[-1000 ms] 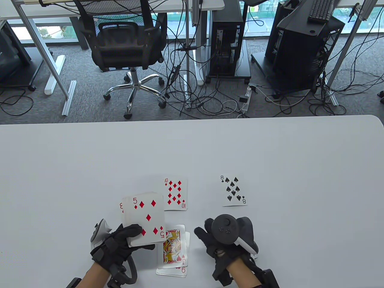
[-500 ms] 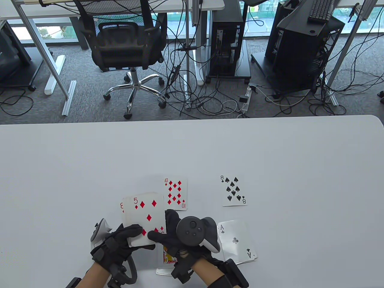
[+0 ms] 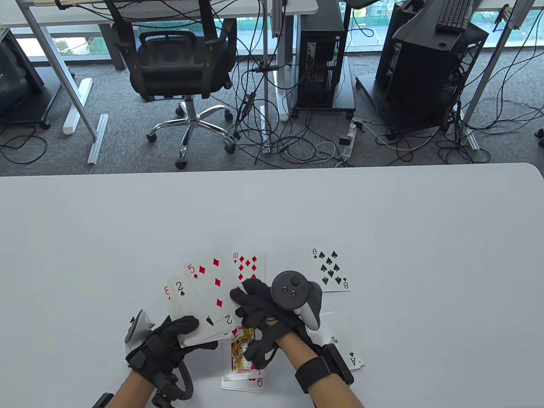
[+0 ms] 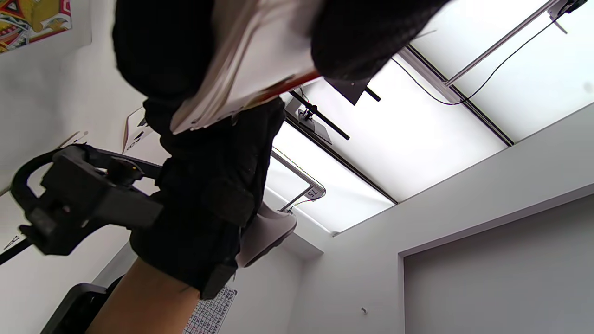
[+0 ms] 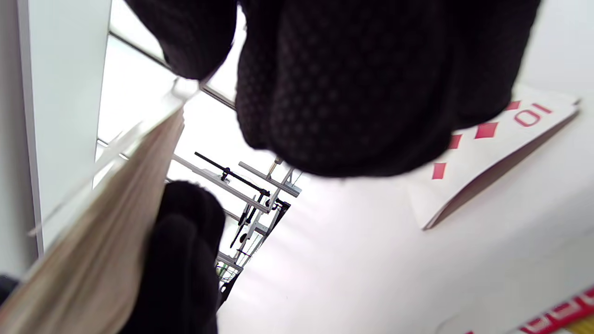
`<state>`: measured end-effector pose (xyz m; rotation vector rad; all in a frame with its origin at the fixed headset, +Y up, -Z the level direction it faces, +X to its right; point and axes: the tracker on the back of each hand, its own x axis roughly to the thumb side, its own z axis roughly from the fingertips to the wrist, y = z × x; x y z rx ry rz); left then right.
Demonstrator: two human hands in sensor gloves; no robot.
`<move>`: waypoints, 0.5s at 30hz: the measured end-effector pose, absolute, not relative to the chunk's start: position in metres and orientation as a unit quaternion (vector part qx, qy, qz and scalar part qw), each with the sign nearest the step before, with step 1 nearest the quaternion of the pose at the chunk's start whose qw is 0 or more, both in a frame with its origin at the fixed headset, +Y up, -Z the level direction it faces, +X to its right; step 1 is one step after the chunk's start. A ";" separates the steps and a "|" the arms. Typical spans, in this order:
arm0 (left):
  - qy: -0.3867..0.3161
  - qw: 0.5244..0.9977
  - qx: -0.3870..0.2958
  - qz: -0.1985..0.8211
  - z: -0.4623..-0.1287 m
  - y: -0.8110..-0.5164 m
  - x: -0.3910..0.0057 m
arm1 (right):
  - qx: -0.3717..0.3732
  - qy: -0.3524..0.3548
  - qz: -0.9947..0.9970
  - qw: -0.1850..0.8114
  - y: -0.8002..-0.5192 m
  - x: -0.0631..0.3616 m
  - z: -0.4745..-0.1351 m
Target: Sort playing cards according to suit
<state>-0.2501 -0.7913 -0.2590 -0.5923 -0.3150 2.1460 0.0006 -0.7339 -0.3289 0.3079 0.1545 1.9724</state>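
My left hand (image 3: 183,335) grips a face-up deck (image 3: 199,312) just above the table, and a two of spades is its top card. My right hand (image 3: 240,297) pinches the five of diamonds (image 3: 212,278) at its right edge, slid up and to the right, partly off the deck. Under that hand, face up on the table, lies the ten of diamonds (image 3: 250,260). In the right wrist view the ten of diamonds (image 5: 492,148) lies below my fingers (image 5: 362,93). In the left wrist view, gloved fingers (image 4: 366,32) clamp the deck (image 4: 250,60).
An eight of spades (image 3: 331,270) lies to the right on the white table (image 3: 425,238). An ace of clubs (image 3: 342,345) sits near my right wrist. A jack of hearts (image 3: 243,353) tops a small pile at the front edge. Beyond the table's far edge are a chair and cables.
My right hand left the ace of clubs, crossed left to the deck and took the five of diamonds. It drew the card up and right, uncovering the two of spades.
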 end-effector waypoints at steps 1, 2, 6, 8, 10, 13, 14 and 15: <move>-0.128 0.424 -0.237 0.865 -0.259 -0.791 -0.250 | 0.122 0.074 0.817 0.559 -0.737 0.004 -0.335; -0.130 0.414 -0.234 0.870 -0.259 -0.790 -0.250 | 0.107 0.086 0.795 0.590 -0.742 0.010 -0.343; -0.135 0.407 -0.226 0.875 -0.260 -0.787 -0.252 | 0.055 0.121 0.730 0.671 -0.760 0.023 -0.367; -0.138 0.410 -0.225 0.873 -0.261 -0.786 -0.253 | 0.028 0.122 0.761 0.636 -0.766 0.026 -0.373; -0.137 0.408 -0.224 0.875 -0.261 -0.786 -0.253 | -0.014 0.092 0.827 0.554 -0.769 0.024 -0.375; -0.135 0.407 -0.226 0.874 -0.260 -0.786 -0.252 | -0.064 0.061 0.887 0.453 -0.772 0.017 -0.376; -0.134 0.408 -0.228 0.874 -0.260 -0.786 -0.252 | -0.068 0.061 0.901 0.424 -0.774 0.013 -0.376; -0.134 0.408 -0.228 0.874 -0.260 -0.786 -0.252 | -0.068 0.062 0.912 0.399 -0.774 0.009 -0.376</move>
